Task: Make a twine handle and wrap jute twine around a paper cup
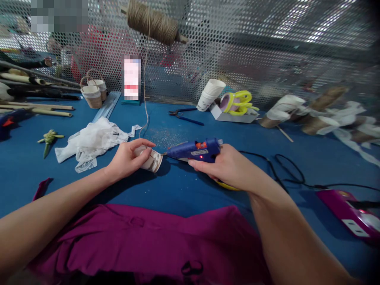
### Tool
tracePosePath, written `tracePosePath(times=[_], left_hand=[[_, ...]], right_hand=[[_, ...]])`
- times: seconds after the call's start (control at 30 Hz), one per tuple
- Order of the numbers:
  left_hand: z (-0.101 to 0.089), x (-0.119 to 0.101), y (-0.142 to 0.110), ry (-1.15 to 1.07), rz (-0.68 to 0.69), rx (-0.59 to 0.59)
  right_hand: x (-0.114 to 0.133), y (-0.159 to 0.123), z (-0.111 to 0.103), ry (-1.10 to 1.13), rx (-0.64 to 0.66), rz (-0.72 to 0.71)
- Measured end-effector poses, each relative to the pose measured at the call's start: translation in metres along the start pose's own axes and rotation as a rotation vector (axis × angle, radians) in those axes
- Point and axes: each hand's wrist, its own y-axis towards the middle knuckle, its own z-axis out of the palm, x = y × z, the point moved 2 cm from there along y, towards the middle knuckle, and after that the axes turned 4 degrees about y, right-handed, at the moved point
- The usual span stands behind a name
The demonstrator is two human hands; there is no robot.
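Note:
On the blue table, my left hand (132, 157) is closed around a small paper cup (154, 160) with brown markings, which lies on its side with one end toward the right. My right hand (227, 166) grips a blue hot glue gun (192, 150) with a lit red light. Its metal nozzle points left and meets or nearly meets the cup's end; I cannot tell if they touch. A thin strand of twine (145, 83) runs down from a spool (152, 23) to behind my left hand. White lace (93, 138) lies crumpled to the left.
Blue-handled pliers (187, 116), stacked paper cups (210, 95) and a white box (234, 114) with yellow pipe cleaners stand behind. Small baskets (92, 96) and a phone (131, 79) are at the back left. A purple power strip (350, 213) and black cord (285, 166) lie right.

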Motion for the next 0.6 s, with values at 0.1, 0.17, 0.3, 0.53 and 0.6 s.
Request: tracePosePath(times=[0.1, 0.17, 0.3, 0.53, 0.6], left_hand=[[0.0003, 0.0004, -0.0003, -0.004, 0.001, -0.005], [0.0005, 0.0007, -0.0005, -0.009, 0.002, -0.003], [0.0008, 0.0009, -0.0007, -0.008, -0.007, 0.000], [0.0006, 0.0008, -0.0009, -0.008, 0.007, -0.005], [0.0004, 0.0009, -0.0010, -0.003, 0.009, -0.006]], right_hand=[[0.0004, 0.0005, 0.0007, 0.020, 0.008, -0.040], [0.0003, 0.0009, 0.0011, 0.028, -0.001, -0.037], [0.0007, 0.0012, 0.0016, 0.046, 0.002, -0.016], [0.0023, -0.0033, -0.0003, 0.028, 0.015, -0.055], [0.0027, -0.0046, -0.0004, 0.037, 0.035, -0.073]])
